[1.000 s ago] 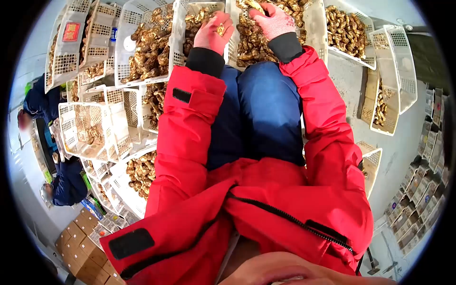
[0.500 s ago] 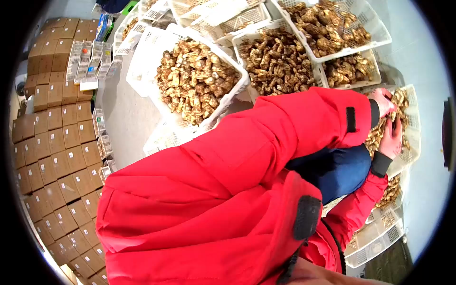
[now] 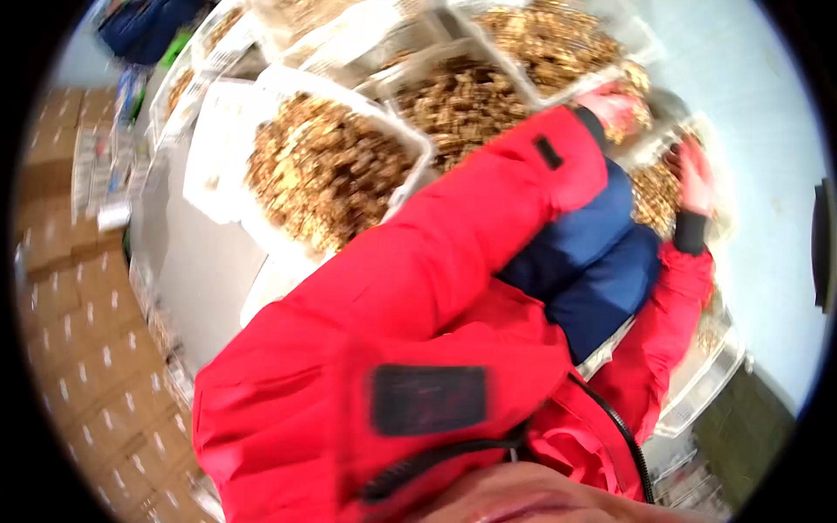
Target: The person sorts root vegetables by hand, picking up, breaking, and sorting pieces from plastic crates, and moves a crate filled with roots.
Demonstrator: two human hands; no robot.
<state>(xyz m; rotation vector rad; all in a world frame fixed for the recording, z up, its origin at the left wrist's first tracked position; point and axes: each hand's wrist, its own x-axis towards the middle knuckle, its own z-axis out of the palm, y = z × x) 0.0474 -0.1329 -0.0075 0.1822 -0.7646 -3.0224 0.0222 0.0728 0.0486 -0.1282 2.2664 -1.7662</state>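
Observation:
My left hand is over the near rim of the upper right crate, its fingers closed around several knobbly golden-brown mushrooms. Lower right, my right hand rests at the mushrooms in a white plastic crate beside my knees. Motion blurs its fingers, so their grip is unclear. The upper right crate holds a heap of similar mushrooms.
Another white crate with a big mushroom heap stands left of my arm. Between them sits one more filled crate. Brown cartons are stacked along the left. A pale wall rises on the right.
My left hand has left the lower right crate and moved up and left with mushrooms to the upper right crate. My right hand stays at the lower crate. The view has shifted.

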